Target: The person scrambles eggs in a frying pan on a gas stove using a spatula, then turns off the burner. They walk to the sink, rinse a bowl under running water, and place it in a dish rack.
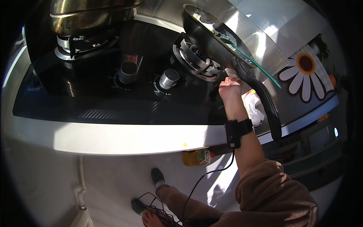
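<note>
A dark wok (215,42) with a black handle (263,96) sits tilted over the right gas burner (198,59). Pale food (208,27) lies inside, and a green-handled utensil (252,61) leans out over the rim. My right hand (231,86), its wrist strapped with a black device (236,132), is beside the hob and below the base of the wok handle. Its fingers look curled, but their tips and any contact are unclear. Low in the picture, what looks like my left hand (153,218) is near black cables (161,210); its grip cannot be made out.
A large brass-coloured pot (90,20) stands over the left burner (71,49). Two knobs (169,79) are on the black glass hob (85,99). Right of my wrist are a plastic bag (253,109) and flower-shaped mat (306,73). A bottle of yellow liquid (195,157) is below the counter.
</note>
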### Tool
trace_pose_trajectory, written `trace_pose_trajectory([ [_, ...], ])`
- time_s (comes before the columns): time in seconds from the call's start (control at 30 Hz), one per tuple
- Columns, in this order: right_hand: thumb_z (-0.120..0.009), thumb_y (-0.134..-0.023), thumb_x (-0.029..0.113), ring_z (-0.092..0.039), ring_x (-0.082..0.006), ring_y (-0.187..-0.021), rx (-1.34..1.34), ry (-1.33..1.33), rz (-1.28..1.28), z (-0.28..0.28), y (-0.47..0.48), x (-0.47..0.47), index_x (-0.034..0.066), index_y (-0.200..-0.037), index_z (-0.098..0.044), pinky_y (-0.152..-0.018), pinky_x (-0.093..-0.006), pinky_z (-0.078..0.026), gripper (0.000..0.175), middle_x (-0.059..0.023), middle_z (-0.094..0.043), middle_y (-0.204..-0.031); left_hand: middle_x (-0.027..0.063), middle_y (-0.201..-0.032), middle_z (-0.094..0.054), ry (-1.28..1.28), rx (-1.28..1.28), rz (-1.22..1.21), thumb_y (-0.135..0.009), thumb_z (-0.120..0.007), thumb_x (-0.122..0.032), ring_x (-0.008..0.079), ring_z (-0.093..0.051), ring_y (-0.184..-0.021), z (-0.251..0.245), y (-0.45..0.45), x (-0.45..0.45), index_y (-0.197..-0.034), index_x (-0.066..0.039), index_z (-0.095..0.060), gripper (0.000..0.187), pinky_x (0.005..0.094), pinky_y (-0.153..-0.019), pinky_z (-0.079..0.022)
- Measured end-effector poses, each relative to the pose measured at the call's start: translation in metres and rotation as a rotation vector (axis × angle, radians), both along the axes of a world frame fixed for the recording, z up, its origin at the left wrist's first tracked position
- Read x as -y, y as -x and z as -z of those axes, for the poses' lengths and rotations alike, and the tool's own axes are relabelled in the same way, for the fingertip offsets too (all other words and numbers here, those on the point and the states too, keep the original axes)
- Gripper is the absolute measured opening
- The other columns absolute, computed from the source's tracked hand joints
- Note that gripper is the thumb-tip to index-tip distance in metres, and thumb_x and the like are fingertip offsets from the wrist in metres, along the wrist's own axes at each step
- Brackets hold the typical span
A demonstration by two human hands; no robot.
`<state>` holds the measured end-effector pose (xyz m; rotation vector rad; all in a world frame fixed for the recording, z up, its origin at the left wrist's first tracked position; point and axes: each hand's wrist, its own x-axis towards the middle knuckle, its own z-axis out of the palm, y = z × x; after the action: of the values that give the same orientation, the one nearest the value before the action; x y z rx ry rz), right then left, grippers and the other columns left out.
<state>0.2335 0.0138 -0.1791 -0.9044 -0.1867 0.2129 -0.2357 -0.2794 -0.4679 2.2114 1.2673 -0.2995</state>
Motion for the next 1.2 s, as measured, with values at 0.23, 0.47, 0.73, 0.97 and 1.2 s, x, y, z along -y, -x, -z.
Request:
trace_pose_trajectory([
  [0.23, -0.05, -0.088, 0.03, -0.03, -0.0127, -0.13, -0.181, -0.004, -0.021, -0.007, 0.002, 0.0, 0.005, -0.112, -0.055, -0.108, -0.0347, -0.012, 0.035, -0.0002, -0.047, -0.129, 0.0106, -0.133, -0.043, 0.012, -0.029, -0.007, -0.079, -0.058, -0.029, 0.0325, -0.036, -0.126, 0.0, -0.002, -0.001, -0.121, -0.004, -0.05, 0.049, 0.0449, -0.102, -0.03],
  [0.47, -0.038, -0.094, 0.029, -0.029, -0.0203, -0.131, -0.35, 0.0, 0.082, -0.015, 0.015, 0.003, -0.0016, -0.117, -0.049, -0.106, -0.0353, -0.02, 0.04, -0.0097, -0.047, -0.127, 0.01, -0.133, -0.043, 0.035, -0.025, -0.025, -0.08, -0.057, -0.026, 0.032, -0.037, -0.125, 0.001, 0.001, 0.001, -0.121, -0.005, -0.05, 0.047, 0.0442, -0.102, -0.03],
  [0.73, -0.051, -0.095, 0.015, -0.055, -0.0195, -0.11, 0.524, 0.491, -0.621, -0.015, 0.154, 0.041, -0.0029, -0.121, -0.051, -0.097, -0.0311, -0.043, 0.032, -0.0128, -0.057, -0.119, 0.0115, -0.133, -0.043, 0.033, -0.041, -0.031, -0.078, -0.059, -0.025, 0.033, -0.037, -0.124, 0.009, 0.003, 0.018, -0.121, -0.004, -0.051, 0.048, 0.0449, -0.102, -0.031],
  [0.97, -0.056, -0.087, 0.004, -0.055, -0.0345, -0.111, 1.517, 1.086, -0.581, -0.029, 0.163, -0.014, 0.0092, -0.126, -0.052, -0.092, -0.035, -0.047, 0.04, -0.0167, -0.048, -0.133, 0.0142, -0.128, -0.04, 0.154, 0.059, -0.244, -0.074, -0.059, -0.034, 0.0355, -0.03, -0.128, 0.024, 0.012, 0.05, -0.119, -0.004, -0.052, 0.055, 0.0506, -0.101, -0.026],
  [1.2, -0.066, -0.082, 0.02, -0.065, -0.0329, -0.085, 1.621, 1.356, -0.271, -0.028, 0.169, -0.031, -0.0021, -0.102, -0.063, -0.073, -0.0365, -0.052, 0.03, -0.0208, -0.064, -0.097, 0.0133, -0.128, -0.039, 0.277, -0.037, -0.196, -0.072, -0.061, -0.038, 0.0322, -0.026, -0.131, 0.019, 0.013, 0.068, -0.117, -0.006, -0.054, 0.056, 0.0511, -0.1, -0.029],
])
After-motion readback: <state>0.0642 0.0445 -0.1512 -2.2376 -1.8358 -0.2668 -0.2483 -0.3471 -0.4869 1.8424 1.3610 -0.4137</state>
